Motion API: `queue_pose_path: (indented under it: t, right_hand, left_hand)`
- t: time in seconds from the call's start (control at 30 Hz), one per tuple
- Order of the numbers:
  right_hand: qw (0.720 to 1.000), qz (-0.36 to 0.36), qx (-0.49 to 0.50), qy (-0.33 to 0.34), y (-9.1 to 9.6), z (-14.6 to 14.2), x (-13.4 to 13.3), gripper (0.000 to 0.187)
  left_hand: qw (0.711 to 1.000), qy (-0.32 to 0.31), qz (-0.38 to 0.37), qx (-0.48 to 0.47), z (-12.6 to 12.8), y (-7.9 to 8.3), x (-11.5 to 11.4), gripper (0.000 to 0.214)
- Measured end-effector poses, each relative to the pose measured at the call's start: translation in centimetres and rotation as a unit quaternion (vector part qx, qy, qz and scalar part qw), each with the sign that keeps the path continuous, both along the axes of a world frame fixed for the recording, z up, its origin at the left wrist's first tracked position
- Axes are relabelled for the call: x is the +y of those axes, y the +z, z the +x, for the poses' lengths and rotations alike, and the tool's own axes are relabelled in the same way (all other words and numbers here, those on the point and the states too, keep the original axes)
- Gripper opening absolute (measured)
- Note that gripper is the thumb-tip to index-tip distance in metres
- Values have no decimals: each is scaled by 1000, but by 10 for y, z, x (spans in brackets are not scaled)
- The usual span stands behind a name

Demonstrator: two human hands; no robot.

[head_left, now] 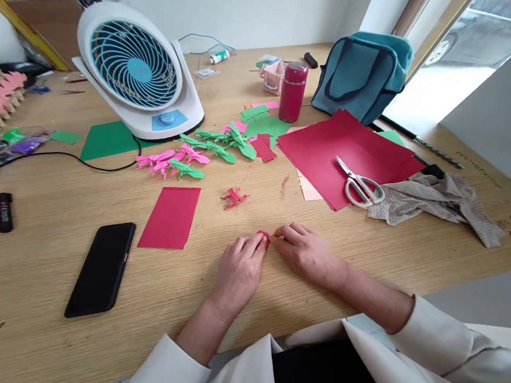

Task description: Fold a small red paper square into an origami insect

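Head view: my left hand (pixel 240 269) pinches the small red paper piece (pixel 264 238) low at the wooden table (pixel 165 292), presumably for firm backing; my right hand (pixel 310 254) meets its edge, hold unclear. Beyond lies a spiky, creased red figure (pixel 235 198); leftward, a flat, smooth red rectangle (pixel 170 217).

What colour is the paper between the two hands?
The paper is red; head view shows it best.

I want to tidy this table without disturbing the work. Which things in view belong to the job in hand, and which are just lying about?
Likely the job:
small red piece between left hand and right hand
red figure
red rectangle
large red sheets
scissors
green figures
pink figures

Likely just lying about:
phone
fan
teal bag
red bottle
crumpled cloth
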State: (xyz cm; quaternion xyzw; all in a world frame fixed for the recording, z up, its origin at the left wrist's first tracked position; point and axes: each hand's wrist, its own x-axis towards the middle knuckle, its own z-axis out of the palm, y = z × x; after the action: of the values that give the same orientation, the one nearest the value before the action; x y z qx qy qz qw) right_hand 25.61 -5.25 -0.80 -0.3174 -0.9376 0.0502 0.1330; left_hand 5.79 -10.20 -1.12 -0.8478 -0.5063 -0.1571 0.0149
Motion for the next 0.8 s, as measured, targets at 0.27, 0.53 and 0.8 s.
queue_pose_path:
  t: [0.27, 0.53, 0.8]
  right_hand:
    - [1000, 10, -10, 22, 8, 2, -3, 22]
    - [999, 32, -25, 9, 8, 1, -8, 19]
    - [999, 46, -8, -8, 3, 1, -10, 22]
  left_hand:
    - [999, -4, 4, 33, 0, 0, -4, 38]
    - [998, 2, -3, 56, 1, 1, -6, 39]
    - [992, 13, -10, 121, 6, 6, -8, 43]
